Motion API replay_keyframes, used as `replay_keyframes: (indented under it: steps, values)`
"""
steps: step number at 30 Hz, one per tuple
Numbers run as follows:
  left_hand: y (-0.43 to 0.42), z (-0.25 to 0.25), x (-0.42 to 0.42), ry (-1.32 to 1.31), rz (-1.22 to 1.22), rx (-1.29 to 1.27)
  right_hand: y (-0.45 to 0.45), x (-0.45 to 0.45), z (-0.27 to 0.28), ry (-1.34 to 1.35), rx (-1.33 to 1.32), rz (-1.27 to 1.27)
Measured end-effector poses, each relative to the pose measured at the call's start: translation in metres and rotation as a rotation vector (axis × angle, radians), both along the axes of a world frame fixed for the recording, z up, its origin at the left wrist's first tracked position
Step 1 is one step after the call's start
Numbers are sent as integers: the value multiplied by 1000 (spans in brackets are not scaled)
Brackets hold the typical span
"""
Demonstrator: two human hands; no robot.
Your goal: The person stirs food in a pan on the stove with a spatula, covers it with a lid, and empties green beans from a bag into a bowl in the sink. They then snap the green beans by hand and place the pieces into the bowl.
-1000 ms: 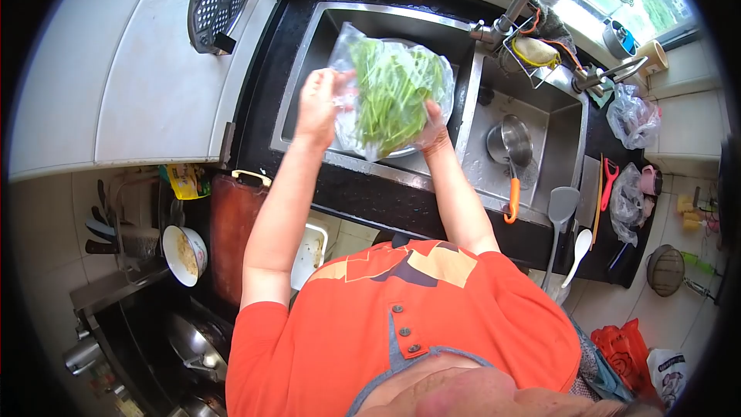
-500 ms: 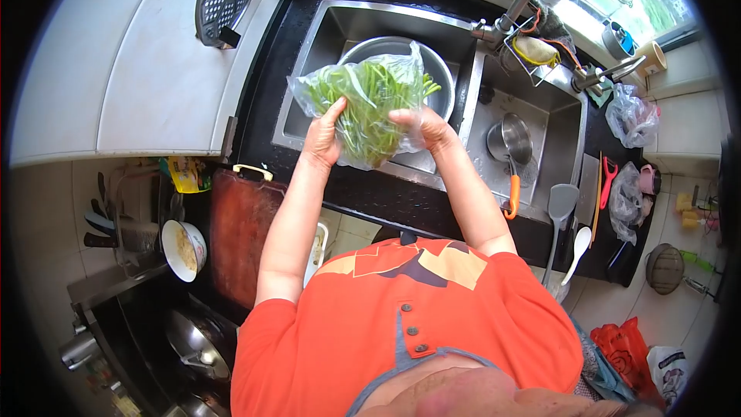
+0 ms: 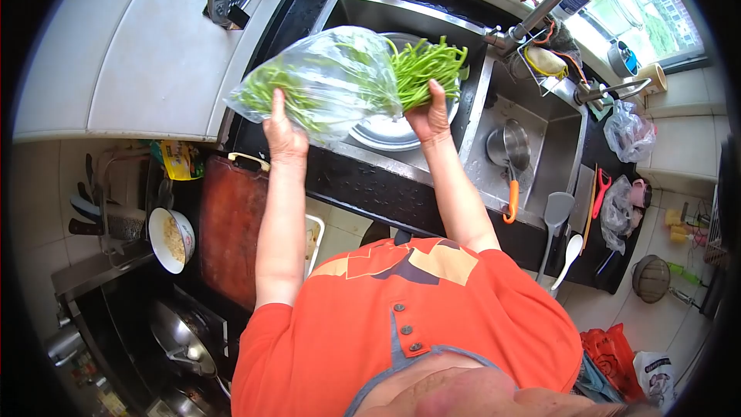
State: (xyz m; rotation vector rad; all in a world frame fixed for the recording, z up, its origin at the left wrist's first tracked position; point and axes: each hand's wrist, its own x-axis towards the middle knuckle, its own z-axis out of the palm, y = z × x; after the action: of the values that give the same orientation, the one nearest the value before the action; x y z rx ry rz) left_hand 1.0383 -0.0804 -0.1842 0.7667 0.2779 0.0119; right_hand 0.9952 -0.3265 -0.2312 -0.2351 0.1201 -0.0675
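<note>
A clear plastic bag (image 3: 309,77) stretches over the left basin's front edge, with leafy tips inside it. Long green vegetable stems (image 3: 424,69) stick out of its right end. My left hand (image 3: 284,135) grips the bag's left part, thumb on top. The bare stems are held in my right hand (image 3: 431,114), its thumb up and the other fingers partly hidden under them. Beneath the bundle, a round metal basin (image 3: 386,137) sits in the left side of the sink, largely covered from view.
A small steel pot (image 3: 508,145) with an orange handle lies in the right sink basin (image 3: 552,120). The faucet (image 3: 552,8) arches behind. A grey spatula (image 3: 557,212) and white spoon (image 3: 571,253) lie on the right. A brown cutting board (image 3: 231,224) stands left.
The stems now emerge from the bag's right end, bare in my right hand. My left hand has moved left with the bag, stretching it out. The view has shifted slightly.
</note>
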Motion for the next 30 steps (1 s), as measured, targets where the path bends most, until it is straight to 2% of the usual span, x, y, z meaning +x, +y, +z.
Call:
replay_keyframes:
  steps: [5, 9, 11, 12, 15, 16, 17, 20, 23, 25, 27, 28, 30]
  values:
    - [45, -10, 22, -6, -60, -76, -41, 18, -45, 2, -73, 90]
    - [75, -19, 27, -3, -106, -184, -61, 32, -66, 221, -301, 218]
    - [82, -17, 24, 3, -124, -244, -69, 47, -101, 544, -606, 402]
    - [85, -19, 23, 2, -128, -254, -64, 50, -103, 774, -1036, 450]
    - [88, -20, 15, 14, -135, -276, -49, 52, -120, 822, -1662, 160]
    - [88, -20, 12, 22, -136, -290, -40, 36, -91, 809, -1681, 101]
    - [88, -19, 9, 22, -139, -291, -42, 33, -120, 736, -1814, 85]
    - [86, -14, -3, 70, -133, -298, -44, 8, -141, 602, -1692, 293]
    - [80, -12, -15, 118, -96, -266, -50, 5, -166, 657, -1634, 350]
    - [76, -18, -21, 133, -108, -299, -52, 12, -139, 686, -1597, 361]
    - [73, -20, -27, 154, -116, -328, -51, 25, -105, 803, -1927, 313]
    - [71, -19, -30, 165, -123, -319, -50, 32, -104, 825, -1916, 250]
    - [69, -19, -36, 186, -129, -303, -51, 55, -118, 915, -1861, 310]
